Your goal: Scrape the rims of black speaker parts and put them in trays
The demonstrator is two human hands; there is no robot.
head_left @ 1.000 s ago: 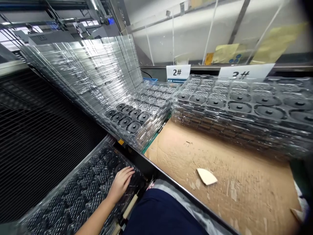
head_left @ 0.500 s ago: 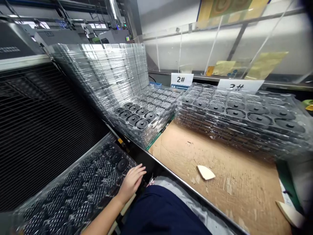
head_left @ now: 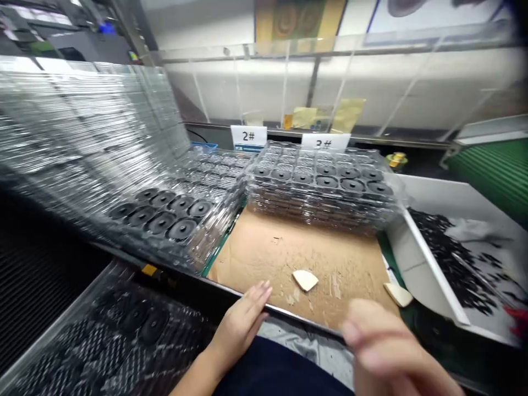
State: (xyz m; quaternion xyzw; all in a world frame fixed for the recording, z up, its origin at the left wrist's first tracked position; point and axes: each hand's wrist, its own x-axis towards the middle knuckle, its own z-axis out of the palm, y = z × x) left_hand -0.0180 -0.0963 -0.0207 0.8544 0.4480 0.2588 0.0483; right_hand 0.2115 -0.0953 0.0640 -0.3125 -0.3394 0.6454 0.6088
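My left hand (head_left: 246, 319) is at the table's front edge, its fingers stretched out over the rim with nothing in them. Close to the camera at the lower right, my right hand (head_left: 383, 341) is raised and blurred, its fingers curled; what they hold, if anything, is hidden. Between and beyond the hands, a cream wedge-shaped piece (head_left: 305, 280) lies on the brown cardboard (head_left: 264, 253). A second cream piece (head_left: 398, 295) lies at the cardboard's right edge, beyond my right hand.
Stacked clear trays with round black parts stand at the left (head_left: 198, 231) and back (head_left: 322, 203). A white bin (head_left: 433, 264) at the right holds many small black pieces. Another tray (head_left: 103, 330) sits low at the left, below the table edge.
The view has turned right, bringing the white bin in. My left hand has moved from beside the low tray to the table edge. My right hand has come into view.
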